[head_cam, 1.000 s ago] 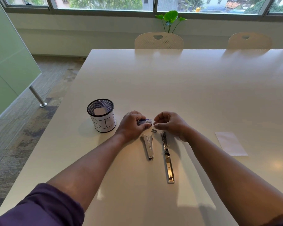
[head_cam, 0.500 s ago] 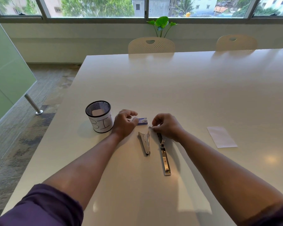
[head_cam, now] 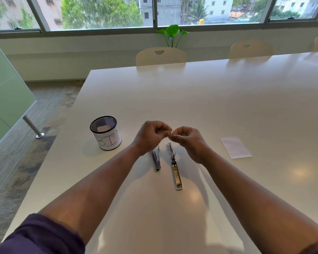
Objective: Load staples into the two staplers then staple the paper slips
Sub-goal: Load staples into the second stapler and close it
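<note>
Metal staplers, one short point(head_cam: 156, 159) and one long point(head_cam: 175, 167), lie open on the desk point(head_cam: 218, 99), apparently unloaded. Left hand point(head_cam: 151, 135) and right hand point(head_cam: 188, 138) are curled, fingertips meeting; contents indiscernible. Paper slip point(head_cam: 235, 147) lies unstapled, right.

table point(head_cam: 209, 99) | on it: bin point(head_cam: 105, 135), two staplers point(head_cam: 155, 159) point(head_cam: 175, 167), paper slip point(head_cam: 235, 147)

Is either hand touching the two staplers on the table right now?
Apart. The head view shows the left hand and right hand raised, fingertips meeting, with the short stapler and opened long stapler lying untouched below.
</note>
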